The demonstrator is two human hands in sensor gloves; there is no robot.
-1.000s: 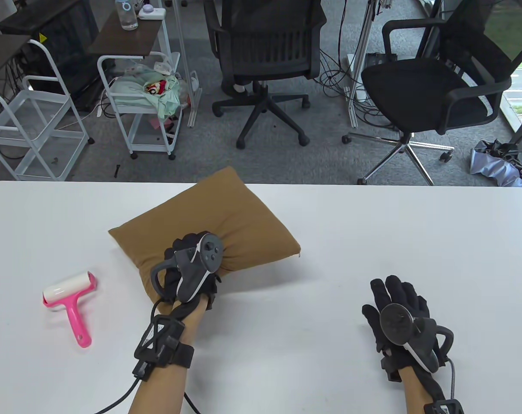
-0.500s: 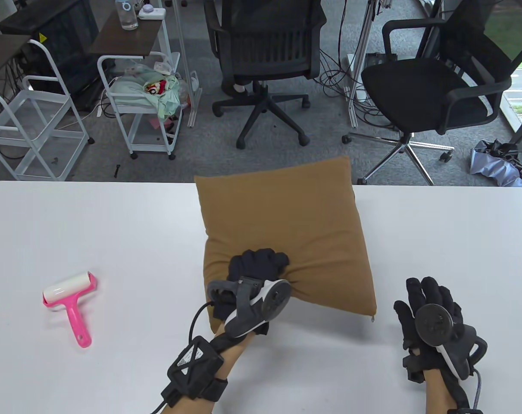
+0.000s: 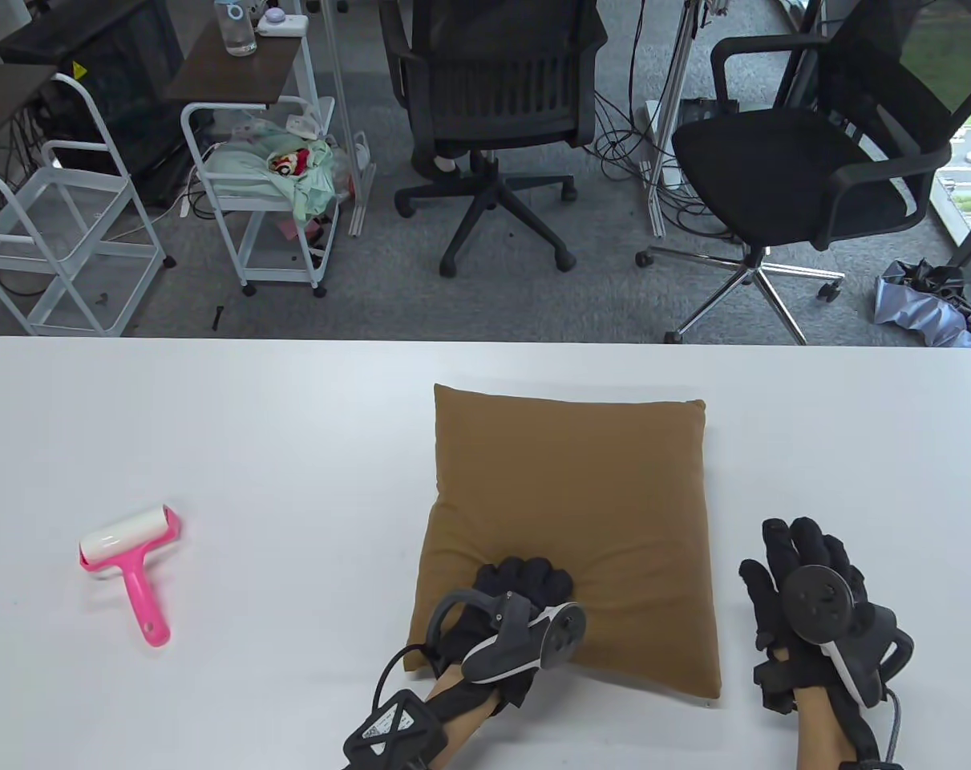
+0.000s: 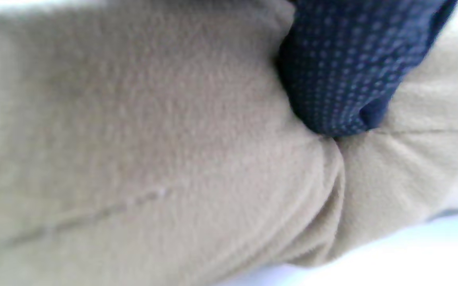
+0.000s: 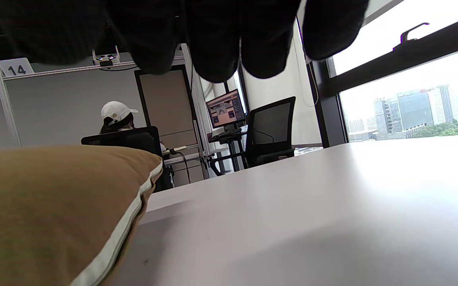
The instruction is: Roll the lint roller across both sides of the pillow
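Room: office floor beyond the white table (image 3: 212,417), two black chairs (image 3: 493,104) and white wire carts (image 3: 260,184) behind it.
Pillow: the brown pillow (image 3: 569,513) lies flat on the table, right of centre, near the front edge.
Left hand: the left hand (image 3: 517,593) grips the pillow's near edge, its fingers (image 4: 348,67) dug into bunched fabric.
Right hand: the right hand (image 3: 806,593) rests flat and unclenched on the table just right of the pillow, holding nothing.
Lint roller: the pink lint roller (image 3: 131,557) lies untouched at far left, well apart from both hands.

The pillow (image 3: 569,513) lies on the table (image 3: 293,417), the lint roller (image 3: 130,566) well apart to its left.
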